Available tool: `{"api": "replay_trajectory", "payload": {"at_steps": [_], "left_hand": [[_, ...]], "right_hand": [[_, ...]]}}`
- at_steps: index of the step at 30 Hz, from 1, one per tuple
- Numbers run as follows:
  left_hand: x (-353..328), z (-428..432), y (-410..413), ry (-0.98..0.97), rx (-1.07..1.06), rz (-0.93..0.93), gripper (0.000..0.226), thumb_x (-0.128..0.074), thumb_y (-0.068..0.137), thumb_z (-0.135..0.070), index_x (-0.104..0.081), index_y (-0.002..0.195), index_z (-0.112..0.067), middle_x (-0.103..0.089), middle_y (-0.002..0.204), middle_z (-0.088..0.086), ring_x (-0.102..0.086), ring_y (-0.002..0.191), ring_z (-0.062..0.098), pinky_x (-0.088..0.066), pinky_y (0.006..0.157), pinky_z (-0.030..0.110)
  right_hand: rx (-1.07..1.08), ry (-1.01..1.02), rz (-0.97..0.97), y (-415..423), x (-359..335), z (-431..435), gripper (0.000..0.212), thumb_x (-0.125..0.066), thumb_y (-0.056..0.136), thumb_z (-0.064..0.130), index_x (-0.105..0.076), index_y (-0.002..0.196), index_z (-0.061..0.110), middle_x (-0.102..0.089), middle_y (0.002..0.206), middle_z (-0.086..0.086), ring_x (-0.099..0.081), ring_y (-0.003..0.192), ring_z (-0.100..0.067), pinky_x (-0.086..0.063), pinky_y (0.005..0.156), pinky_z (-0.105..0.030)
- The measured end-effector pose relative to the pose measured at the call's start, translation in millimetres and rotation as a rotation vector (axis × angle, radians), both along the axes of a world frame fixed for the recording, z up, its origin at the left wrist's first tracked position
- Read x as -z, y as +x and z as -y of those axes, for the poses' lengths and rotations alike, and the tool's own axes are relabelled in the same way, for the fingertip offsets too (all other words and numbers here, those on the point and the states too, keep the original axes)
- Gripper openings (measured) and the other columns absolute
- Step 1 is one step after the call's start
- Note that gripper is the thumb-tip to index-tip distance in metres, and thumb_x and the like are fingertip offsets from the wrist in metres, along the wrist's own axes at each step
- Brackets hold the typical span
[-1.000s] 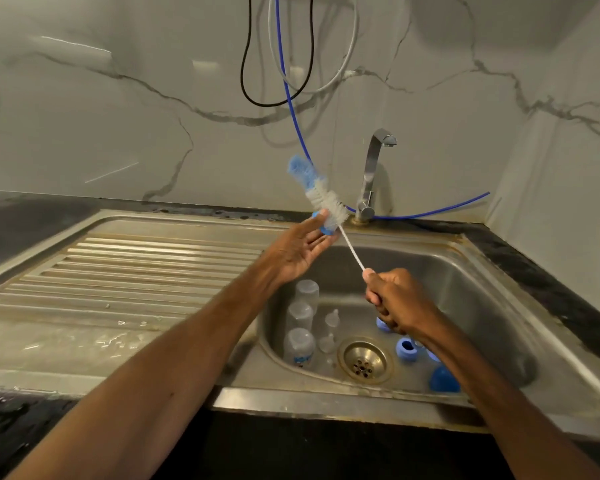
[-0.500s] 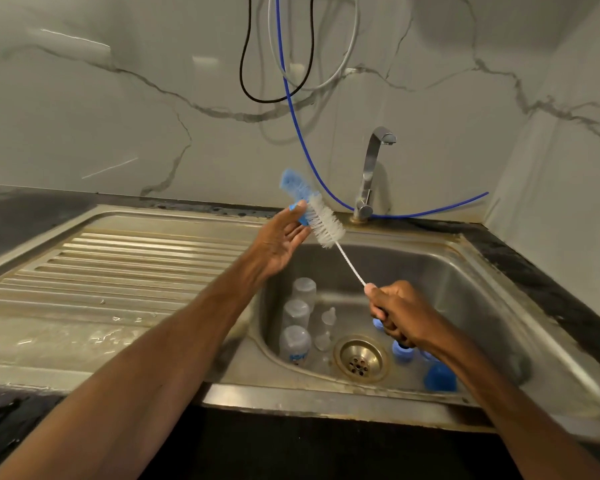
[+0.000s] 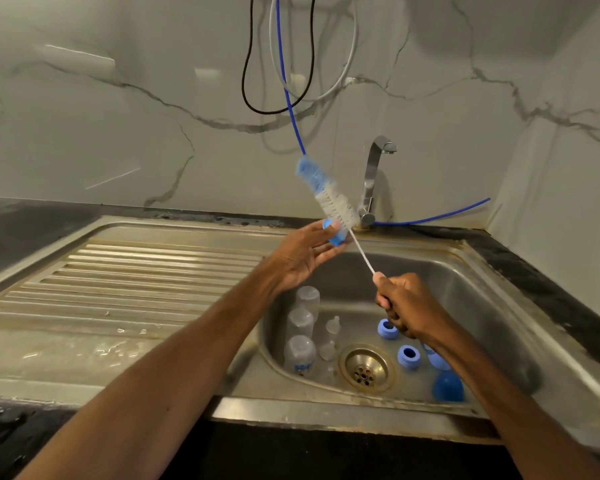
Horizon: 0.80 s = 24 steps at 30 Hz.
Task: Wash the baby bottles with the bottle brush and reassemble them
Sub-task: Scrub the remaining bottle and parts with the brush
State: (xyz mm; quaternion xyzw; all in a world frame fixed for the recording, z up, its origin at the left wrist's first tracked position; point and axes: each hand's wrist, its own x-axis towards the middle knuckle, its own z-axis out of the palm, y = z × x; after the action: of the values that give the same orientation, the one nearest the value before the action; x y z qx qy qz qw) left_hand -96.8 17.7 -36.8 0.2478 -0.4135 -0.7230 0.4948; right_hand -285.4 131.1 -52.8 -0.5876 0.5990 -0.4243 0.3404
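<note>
My right hand point(image 3: 404, 306) grips the handle of the bottle brush point(image 3: 329, 199), which slants up to the left over the sink; its bristles are white with a blue tip. My left hand point(image 3: 302, 258) holds a small blue bottle ring point(image 3: 335, 233) between thumb and fingers, with the brush's wire stem passing through or beside it. Three clear baby bottles point(image 3: 300, 353) lie in a row at the basin's left side. Clear teats point(image 3: 331, 329) stand beside them. Blue rings point(image 3: 408, 356) and a blue cap point(image 3: 447, 386) sit right of the drain.
The steel sink point(image 3: 482, 306) has a brass drain point(image 3: 366, 370) and a ribbed draining board point(image 3: 136, 282) on the left. A tap point(image 3: 373, 181) stands behind the basin. Blue, black and grey hoses point(image 3: 284, 81) hang down the marble wall. Dark counter runs along the right.
The brush has slid back up to the right, so the blue ring in my left hand now sits below the bristles instead of at their top. My right hand rose slightly.
</note>
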Motion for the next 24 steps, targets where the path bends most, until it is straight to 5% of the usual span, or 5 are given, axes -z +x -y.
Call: {"api": "replay_trajectory", "payload": {"at_steps": [4, 9, 14, 18, 24], "left_hand": [[-2, 10, 3, 0.035, -0.178, -0.11, 0.029, -0.071, 0.095, -0.015, -0.064, 0.121, -0.004, -0.071, 0.124, 0.02, -0.07, 0.114, 0.031, -0.062, 0.087, 0.032], [6, -3, -7, -0.018, -0.008, 0.033, 0.029, -0.067, 0.098, -0.014, -0.062, 0.123, -0.003, -0.072, 0.12, 0.02, -0.072, 0.11, 0.03, -0.06, 0.093, 0.035], [2, 9, 1, 0.036, -0.219, -0.091, 0.04, -0.073, 0.093, -0.016, -0.062, 0.128, -0.001, -0.071, 0.122, 0.02, -0.073, 0.107, 0.031, -0.063, 0.086, 0.037], [8, -1, -4, -0.022, -0.049, 0.045, 0.039, -0.068, 0.097, -0.016, -0.059, 0.131, 0.0, -0.071, 0.123, 0.02, -0.071, 0.112, 0.031, -0.062, 0.087, 0.033], [2, 4, -2, 0.057, -0.178, -0.105, 0.035, -0.066, 0.098, -0.018, -0.062, 0.126, 0.004, -0.07, 0.123, 0.023, -0.073, 0.107, 0.033, -0.063, 0.082, 0.033]], "right_hand": [[-0.087, 0.064, -0.015, -2, 4, -8, 0.056, -0.043, 0.108, 0.034, -0.045, 0.056, 0.01, -0.032, 0.047, -0.005, -0.024, 0.034, -0.009, -0.021, 0.036, -0.017], [0.031, -0.003, -0.033, -5, -1, -1, 0.055, -0.045, 0.107, 0.034, -0.049, 0.058, 0.009, -0.034, 0.044, -0.004, -0.027, 0.032, -0.009, -0.023, 0.033, -0.017], [-0.035, 0.05, -0.055, -4, 6, -9, 0.057, -0.044, 0.107, 0.032, -0.047, 0.055, 0.01, -0.034, 0.047, -0.006, -0.026, 0.033, -0.009, -0.022, 0.036, -0.017], [0.051, 0.003, -0.089, -7, 0, -2, 0.057, -0.045, 0.107, 0.034, -0.049, 0.055, 0.01, -0.035, 0.044, -0.005, -0.028, 0.032, -0.009, -0.023, 0.034, -0.018], [0.036, 0.034, -0.102, -7, 6, -8, 0.055, -0.045, 0.107, 0.031, -0.05, 0.058, 0.007, -0.035, 0.046, -0.007, -0.03, 0.031, -0.009, -0.025, 0.034, -0.018]]}}
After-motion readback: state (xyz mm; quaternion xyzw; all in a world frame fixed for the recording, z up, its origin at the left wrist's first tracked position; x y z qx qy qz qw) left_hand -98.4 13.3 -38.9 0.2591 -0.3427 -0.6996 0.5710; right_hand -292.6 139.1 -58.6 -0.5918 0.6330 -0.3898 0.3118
